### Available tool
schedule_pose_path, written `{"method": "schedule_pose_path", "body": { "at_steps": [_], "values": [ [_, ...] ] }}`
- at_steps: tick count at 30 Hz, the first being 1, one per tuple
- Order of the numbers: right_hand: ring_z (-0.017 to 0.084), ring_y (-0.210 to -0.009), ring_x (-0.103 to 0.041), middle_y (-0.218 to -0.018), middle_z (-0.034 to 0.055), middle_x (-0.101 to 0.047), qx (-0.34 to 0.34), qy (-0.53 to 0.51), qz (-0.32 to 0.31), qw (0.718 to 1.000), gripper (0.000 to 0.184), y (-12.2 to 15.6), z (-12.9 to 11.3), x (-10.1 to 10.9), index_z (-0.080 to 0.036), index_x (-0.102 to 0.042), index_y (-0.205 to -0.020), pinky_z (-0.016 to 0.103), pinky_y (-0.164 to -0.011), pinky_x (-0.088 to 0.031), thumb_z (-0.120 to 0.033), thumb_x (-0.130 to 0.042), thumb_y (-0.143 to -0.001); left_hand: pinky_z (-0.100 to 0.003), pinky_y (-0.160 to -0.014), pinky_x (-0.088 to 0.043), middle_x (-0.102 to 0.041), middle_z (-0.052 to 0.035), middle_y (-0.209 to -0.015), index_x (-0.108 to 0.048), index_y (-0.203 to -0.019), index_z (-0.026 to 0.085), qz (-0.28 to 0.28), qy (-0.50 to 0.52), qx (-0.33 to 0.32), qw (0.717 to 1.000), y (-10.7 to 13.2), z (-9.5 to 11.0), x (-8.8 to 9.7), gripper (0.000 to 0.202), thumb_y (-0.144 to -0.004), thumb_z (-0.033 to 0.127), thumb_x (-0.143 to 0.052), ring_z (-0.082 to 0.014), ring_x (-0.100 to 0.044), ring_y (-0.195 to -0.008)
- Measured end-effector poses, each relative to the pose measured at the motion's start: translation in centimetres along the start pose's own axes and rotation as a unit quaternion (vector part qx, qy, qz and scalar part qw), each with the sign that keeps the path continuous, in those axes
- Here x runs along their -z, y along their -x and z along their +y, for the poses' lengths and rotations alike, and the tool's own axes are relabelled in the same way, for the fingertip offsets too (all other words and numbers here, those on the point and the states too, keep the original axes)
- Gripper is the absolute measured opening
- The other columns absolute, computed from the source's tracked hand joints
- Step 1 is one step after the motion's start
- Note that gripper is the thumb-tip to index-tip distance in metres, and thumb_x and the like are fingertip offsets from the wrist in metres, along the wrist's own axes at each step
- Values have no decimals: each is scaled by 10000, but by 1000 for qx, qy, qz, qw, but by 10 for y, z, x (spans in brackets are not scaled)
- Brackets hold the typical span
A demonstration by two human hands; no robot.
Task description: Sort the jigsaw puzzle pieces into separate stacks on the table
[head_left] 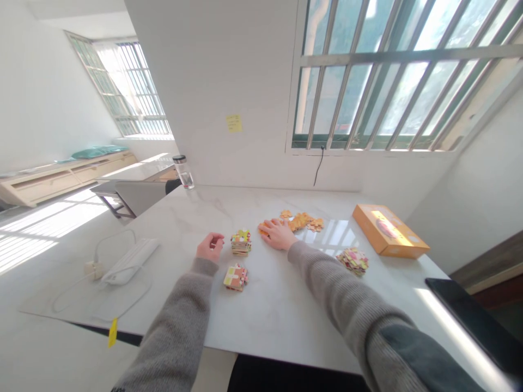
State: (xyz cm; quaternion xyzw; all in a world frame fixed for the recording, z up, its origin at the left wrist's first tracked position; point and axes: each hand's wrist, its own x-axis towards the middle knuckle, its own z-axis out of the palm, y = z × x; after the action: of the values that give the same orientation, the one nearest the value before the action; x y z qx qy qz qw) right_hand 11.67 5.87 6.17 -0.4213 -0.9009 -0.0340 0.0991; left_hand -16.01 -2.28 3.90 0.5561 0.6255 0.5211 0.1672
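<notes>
My right hand (278, 235) lies palm down at the left end of a loose heap of orange-backed jigsaw puzzle pieces (301, 220). Its fingers are stretched out and cover some of them. Close to the left side of a tall stack of puzzle pieces (241, 243) rests my left hand (210, 247), its fingers curled in and nothing visible between them. A lower stack of puzzle pieces (236, 277), printed side up, sits nearer to me. Beyond my right forearm, partly hidden by the sleeve, is another pile of printed pieces (354, 260).
An orange box (388, 231) lies at the right of the white table (269, 310), with a dark flat device (466, 310) near the right edge. On the left are a white power strip (131, 261) and cables. A bottle (183, 173) stands at the far left corner.
</notes>
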Motion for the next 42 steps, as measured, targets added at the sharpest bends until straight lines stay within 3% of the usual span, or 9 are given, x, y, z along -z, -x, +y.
{"method": "schedule_pose_path", "body": {
  "at_steps": [6,11,13,16,19,22,29,36,42],
  "values": [
    [304,-1234,-422,-1353,81,-550,39,-26,22,999,397,81,-13,14,-357,-526,-1370,504,-1013,-313,-448,-424,-997,-322,-774,-542,-681,-40,-791,-625,-876,190,46,6,-105,993,28,66,6,220,-833,369,-504,-186,-649,-748],
    [292,-1252,-450,-1354,71,-577,71,-90,32,993,351,130,-27,27,-358,-577,-1323,520,-1047,-301,-403,-458,-996,-380,-927,-517,-663,-82,-1012,-613,-1060,205,-124,-8,-274,954,80,130,-43,232,-852,272,-535,-227,-624,-988],
    [267,-1276,-460,-1349,69,-594,75,-140,40,986,345,137,-25,28,-333,-596,-1306,499,-1071,-324,-323,-412,-1015,-463,-1054,-444,-591,-133,-1244,-562,-1240,217,-185,-59,-294,936,96,129,-74,477,-781,313,-649,-292,-545,-1184],
    [241,-1317,-456,-1367,102,-586,26,-223,98,970,384,140,-15,22,-251,-608,-1290,475,-1110,-355,-224,-342,-1014,-581,-1097,-369,-431,-189,-1442,-397,-1443,246,-206,-130,-229,942,110,101,-116,960,-619,526,-803,-400,-427,-1314],
    [247,-1338,-448,-1363,130,-576,-85,-281,173,940,383,142,-2,13,-206,-618,-1256,497,-1148,-338,-228,-335,-999,-650,-1138,-248,-306,-198,-1548,-316,-1494,281,-217,-163,-195,942,115,75,-142,1156,-526,650,-830,-479,-289,-1411],
    [230,-1296,-502,-1332,121,-591,-161,-368,174,899,381,144,1,5,-209,-580,-1286,468,-1144,-363,-309,-350,-1000,-664,-1154,-185,-271,-198,-1580,-287,-1513,282,-232,-174,-194,937,117,70,-155,1218,-501,716,-809,-505,-226,-1443],
    [187,-1300,-523,-1388,78,-570,-209,-542,154,800,403,143,-10,4,-245,-504,-1333,386,-1076,-458,-402,-331,-1005,-573,-1140,-325,-435,-215,-1462,-411,-1436,190,-247,-151,-214,933,108,95,-164,963,-643,579,-794,-412,-413,-1345],
    [203,-1208,-569,-1271,78,-630,-202,-512,153,821,352,147,3,6,-227,-576,-1229,401,-1059,-453,-326,-428,-925,-481,-1067,-446,-613,-129,-1241,-548,-1244,201,-258,-78,-234,934,98,99,-156,551,-705,148,-651,-311,-561,-1171],
    [198,-1190,-573,-1244,80,-636,-150,-492,155,843,375,150,-3,17,-216,-583,-1211,406,-1100,-401,-398,-330,-1002,-352,-814,-539,-668,-34,-966,-483,-1131,209,-236,58,-114,963,99,101,-152,407,-756,176,-636,-187,-658,-816]
  ]
}}
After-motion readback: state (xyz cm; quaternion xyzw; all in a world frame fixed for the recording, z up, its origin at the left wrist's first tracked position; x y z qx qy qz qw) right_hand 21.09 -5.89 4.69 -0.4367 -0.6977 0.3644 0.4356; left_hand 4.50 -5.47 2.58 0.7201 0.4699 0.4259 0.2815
